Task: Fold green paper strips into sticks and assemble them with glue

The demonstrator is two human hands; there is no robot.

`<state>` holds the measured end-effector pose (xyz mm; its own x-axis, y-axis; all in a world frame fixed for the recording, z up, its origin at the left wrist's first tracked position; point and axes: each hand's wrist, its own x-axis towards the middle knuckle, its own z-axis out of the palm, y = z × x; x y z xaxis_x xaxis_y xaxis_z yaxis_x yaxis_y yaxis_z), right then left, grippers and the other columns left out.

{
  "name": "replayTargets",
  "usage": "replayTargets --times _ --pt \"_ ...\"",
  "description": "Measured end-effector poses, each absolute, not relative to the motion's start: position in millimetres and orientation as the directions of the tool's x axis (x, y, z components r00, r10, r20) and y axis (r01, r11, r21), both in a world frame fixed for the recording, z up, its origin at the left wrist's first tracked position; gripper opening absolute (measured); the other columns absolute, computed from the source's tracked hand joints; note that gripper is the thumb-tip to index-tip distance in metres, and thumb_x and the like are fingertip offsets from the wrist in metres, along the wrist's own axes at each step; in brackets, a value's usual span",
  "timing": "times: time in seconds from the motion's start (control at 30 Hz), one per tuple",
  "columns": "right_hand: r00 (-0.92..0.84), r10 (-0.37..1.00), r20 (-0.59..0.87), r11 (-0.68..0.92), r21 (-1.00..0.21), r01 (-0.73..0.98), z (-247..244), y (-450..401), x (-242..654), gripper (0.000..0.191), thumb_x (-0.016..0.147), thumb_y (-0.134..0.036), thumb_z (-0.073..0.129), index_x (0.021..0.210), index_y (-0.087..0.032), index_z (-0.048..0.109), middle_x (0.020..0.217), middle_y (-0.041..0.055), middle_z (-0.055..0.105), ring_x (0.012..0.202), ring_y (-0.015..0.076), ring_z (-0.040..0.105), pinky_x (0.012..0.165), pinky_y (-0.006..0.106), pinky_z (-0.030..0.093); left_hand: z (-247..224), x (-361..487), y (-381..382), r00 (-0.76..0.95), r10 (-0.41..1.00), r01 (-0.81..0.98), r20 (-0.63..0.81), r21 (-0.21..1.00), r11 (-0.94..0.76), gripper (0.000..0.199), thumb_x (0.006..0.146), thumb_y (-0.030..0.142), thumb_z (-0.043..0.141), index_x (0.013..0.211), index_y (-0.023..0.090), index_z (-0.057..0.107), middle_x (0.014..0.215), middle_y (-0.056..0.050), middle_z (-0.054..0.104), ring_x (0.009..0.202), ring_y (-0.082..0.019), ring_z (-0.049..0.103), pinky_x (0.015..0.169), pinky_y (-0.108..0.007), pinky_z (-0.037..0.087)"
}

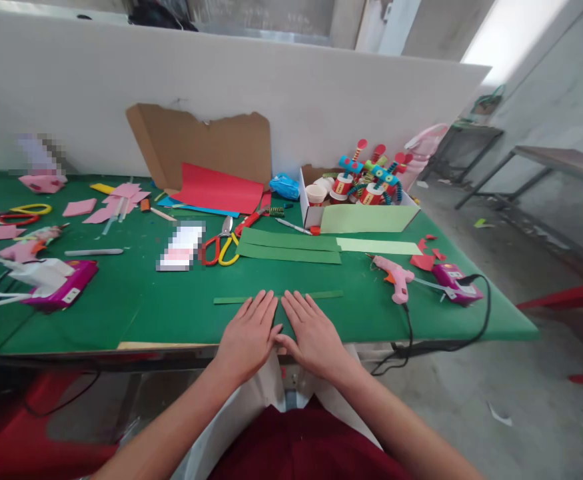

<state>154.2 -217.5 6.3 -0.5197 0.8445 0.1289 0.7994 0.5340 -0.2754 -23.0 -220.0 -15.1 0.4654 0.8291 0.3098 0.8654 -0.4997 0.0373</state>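
Both hands rest side by side at the front of the green table (161, 320), thumbs meeting. My left hand (251, 332) lies flat, fingers stretched out over a narrow green paper strip (228, 301). My right hand (311, 332) is laid flat too, its fingertips on the strip right of the middle. The strip's ends show on either side; its centre is partly hidden by fingers. Just beyond lie wider dark green paper strips (291, 247) and a pale green strip (378, 246). Left of these are scissors (221, 243) with red and yellow handles.
On the right, a pink glue gun (396, 277) trails a cord near a purple power strip (457, 285). A box (371, 219) of paper-cup figures stands behind. Red paper (221, 190) leans near cardboard (211, 140). Another glue gun (28, 245) and power strip (66, 287) lie left.
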Motion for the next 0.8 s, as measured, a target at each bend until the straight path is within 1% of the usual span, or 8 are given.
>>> replayTargets --times 0.17,0.27,0.37,0.47,0.57,0.67,0.73,0.8 --pt "-0.509 0.852 0.126 0.524 -0.234 0.819 0.5 -214.7 169.1 0.062 0.094 -0.049 0.036 0.145 -0.014 0.034 0.150 0.0104 0.034 0.140 0.0249 0.028 0.115 0.046 0.026 -13.7 -46.8 -220.9 0.439 0.837 0.878 0.325 0.042 -0.477 0.048 0.095 0.033 0.032 0.135 0.012 0.049 0.140 -0.012 0.049 0.132 -0.025 0.042 0.110 -0.042 0.035" --pt "-0.493 0.861 0.129 0.509 -0.214 0.834 -1.9 -213.3 183.6 0.061 0.094 -0.047 0.035 0.147 -0.016 0.029 0.151 0.0097 0.032 0.141 0.0243 0.027 0.115 0.047 0.026 -14.5 -65.9 -222.5 0.416 0.856 0.892 0.306 0.043 -0.449 0.049 0.095 0.035 0.033 0.136 0.012 0.047 0.140 -0.011 0.048 0.133 -0.025 0.041 0.110 -0.043 0.034" --pt "-0.471 0.871 0.138 0.490 -0.198 0.849 -2.6 -212.6 199.4 0.061 0.095 -0.045 0.033 0.149 -0.018 0.023 0.151 0.0096 0.032 0.141 0.0239 0.027 0.115 0.048 0.026 -14.7 -84.7 -224.8 0.390 0.875 0.907 0.286 0.043 -0.419 0.050 0.095 0.036 0.032 0.138 0.013 0.045 0.141 -0.011 0.048 0.133 -0.024 0.041 0.111 -0.042 0.034" --pt "-0.457 0.879 0.139 0.476 -0.170 0.863 -3.5 -212.5 214.5 0.059 0.096 -0.043 0.031 0.149 -0.018 0.022 0.151 0.0099 0.033 0.140 0.0238 0.028 0.115 0.048 0.026 -15.0 -100.9 -226.6 0.364 0.885 0.921 0.289 0.027 -0.388 0.051 0.096 0.037 0.028 0.137 0.014 0.047 0.140 -0.011 0.049 0.133 -0.024 0.042 0.110 -0.042 0.035" --pt "-0.431 0.890 0.149 0.450 -0.142 0.881 -5.5 -212.7 228.9 0.058 0.096 -0.043 0.029 0.149 -0.018 0.024 0.150 0.0102 0.034 0.140 0.0238 0.030 0.114 0.048 0.027 -15.9 -114.6 -227.1 0.351 0.887 0.928 0.299 0.011 -0.371 0.051 0.096 0.037 0.026 0.134 0.014 0.050 0.139 -0.010 0.051 0.132 -0.023 0.043 0.109 -0.042 0.036" --pt "-0.405 0.903 0.141 0.423 -0.128 0.897 -5.9 -212.2 245.9 0.057 0.096 -0.045 0.027 0.146 -0.017 0.031 0.148 0.0107 0.037 0.139 0.0248 0.032 0.113 0.049 0.028 -14.9 -127.3 -226.9 0.336 0.892 0.937 0.302 -0.007 -0.351 0.050 0.096 0.037 0.025 0.131 0.015 0.054 0.137 -0.010 0.052 0.130 -0.024 0.045 0.107 -0.042 0.037" --pt "-0.391 0.911 0.132 0.407 -0.136 0.903 -2.4 -210.6 258.2 0.057 0.096 -0.047 0.026 0.143 -0.016 0.038 0.145 0.0115 0.043 0.137 0.0260 0.035 0.112 0.051 0.028 -10.5 -133.4 -226.7 0.310 0.898 0.947 0.311 -0.021 -0.320 0.050 0.095 0.036 0.026 0.127 0.015 0.057 0.134 -0.011 0.056 0.128 -0.025 0.048 0.104 -0.043 0.039" --pt "-0.354 0.919 0.176 0.382 -0.162 0.910 5.3 -206.8 266.9 0.057 0.096 -0.048 0.024 0.141 -0.016 0.041 0.142 0.0129 0.047 0.136 0.0273 0.037 0.111 0.053 0.029 -1.8 -132.7 -226.3 0.278 0.897 0.958 0.344 -0.027 -0.286 0.048 0.095 0.035 0.027 0.123 0.015 0.060 0.129 -0.012 0.060 0.124 -0.027 0.052 0.099 -0.045 0.042"
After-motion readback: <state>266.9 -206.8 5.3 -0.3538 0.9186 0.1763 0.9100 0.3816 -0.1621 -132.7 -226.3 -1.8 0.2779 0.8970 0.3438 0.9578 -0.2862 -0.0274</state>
